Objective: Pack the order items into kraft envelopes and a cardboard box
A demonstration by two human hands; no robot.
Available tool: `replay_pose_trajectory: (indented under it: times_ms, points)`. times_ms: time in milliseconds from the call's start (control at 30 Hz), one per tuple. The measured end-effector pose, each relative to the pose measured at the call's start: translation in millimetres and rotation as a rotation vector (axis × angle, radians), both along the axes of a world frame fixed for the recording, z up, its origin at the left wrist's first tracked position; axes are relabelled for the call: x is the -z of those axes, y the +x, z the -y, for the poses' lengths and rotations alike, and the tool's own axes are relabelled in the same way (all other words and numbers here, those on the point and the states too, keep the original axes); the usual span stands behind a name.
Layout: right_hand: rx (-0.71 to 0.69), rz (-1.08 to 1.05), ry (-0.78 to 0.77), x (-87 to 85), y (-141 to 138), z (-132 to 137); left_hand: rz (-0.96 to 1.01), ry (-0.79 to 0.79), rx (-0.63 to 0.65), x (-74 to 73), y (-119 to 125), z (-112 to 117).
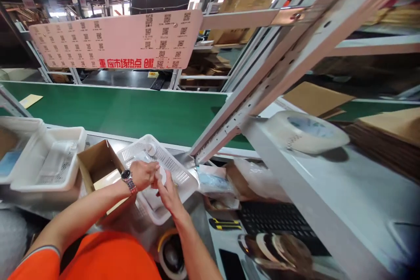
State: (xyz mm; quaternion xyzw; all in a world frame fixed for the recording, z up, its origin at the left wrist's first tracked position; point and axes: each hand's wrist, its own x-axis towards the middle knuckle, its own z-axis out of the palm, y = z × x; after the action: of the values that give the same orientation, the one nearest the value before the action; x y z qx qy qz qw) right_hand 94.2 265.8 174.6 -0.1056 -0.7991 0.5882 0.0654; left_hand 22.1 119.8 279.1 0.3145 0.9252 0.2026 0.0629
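Note:
My left hand (143,176), with a wristwatch (126,175) above it, and my right hand (169,193) meet over a white perforated plastic basket (187,182). Between them is a small white object (162,176) whose kind I cannot make out; the fingers of both hands are closed on it. Inside the basket, beyond my hands, lie a round white piece with printing (150,149) and some clear plastic wrapping (139,155). An open cardboard box (95,155) stands just left of the basket, partly behind my left forearm, with pale paper in it.
More white baskets (70,175) stand at the left. A green conveyor belt (131,107) runs behind, past a slanting metal post (259,83). At the right are a tape roll (305,133) on a raised shelf, a keyboard (275,218), yellow-black cutters (225,224) and a phone (231,264).

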Motion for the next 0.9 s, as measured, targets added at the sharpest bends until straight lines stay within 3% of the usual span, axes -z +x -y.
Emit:
replay_pose_trajectory:
  times_ms: [133, 233, 400, 500, 600, 700, 900]
  points:
    - [0.077, 0.072, 0.531, -28.0, -1.1, -3.3, -0.046, 0.003, 0.031, -12.7, -5.1, 3.4]
    - [0.136, 0.018, 0.781, -60.9, -7.1, -4.2, -0.101, 0.08, 0.044, -34.5, -17.2, 9.5]
    - [0.01, -0.262, 1.04, -122.6, -25.4, 6.4, -0.237, 0.239, -0.017, -73.3, -41.7, 31.4]
    - [-0.032, -0.3, 1.113, -146.3, -39.3, 28.2, -0.317, 0.322, -0.046, -86.4, -54.3, 58.3]
    - [-0.073, -0.345, 1.102, -152.7, -55.6, 60.0, -0.35, 0.311, -0.112, -90.7, -64.9, 95.9]
    - [-0.212, -0.354, 1.048, -147.9, -74.0, 94.7, -0.329, 0.246, -0.19, -84.5, -73.1, 137.6]
    - [-0.517, -0.095, 1.085, -125.6, -109.9, 157.6, -0.134, 0.087, -0.258, -41.2, -83.9, 202.8]
